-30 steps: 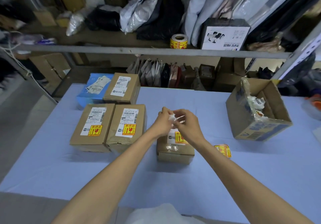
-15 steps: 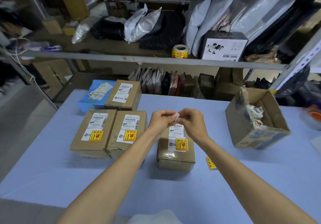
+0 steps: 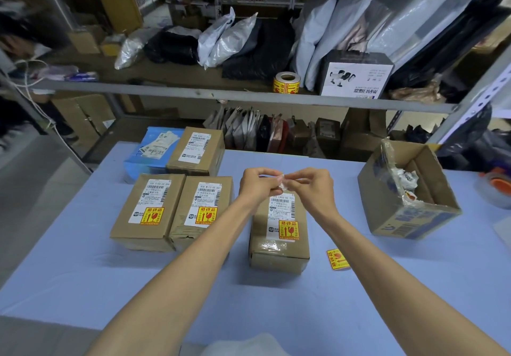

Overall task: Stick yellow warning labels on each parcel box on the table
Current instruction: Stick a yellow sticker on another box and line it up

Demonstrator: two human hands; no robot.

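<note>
Pinching a white paper scrap in the fingers of left hand and right hand over the labelled centre box, the person should bin it, then smooth the loose yellow label beside that box onto the bare box near the bench's far edge.

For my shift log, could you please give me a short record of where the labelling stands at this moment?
Labelled: front left box, front middle box, centre box
No yellow label visible: rear brown box, blue box
Hands: left hand and right hand both pinch a white scrap above the centre box
Spare: loose yellow label on the table, right of the centre box
Supply: label roll on the shelf behind
Waste: open carton at the right, holding crumpled scraps
</note>
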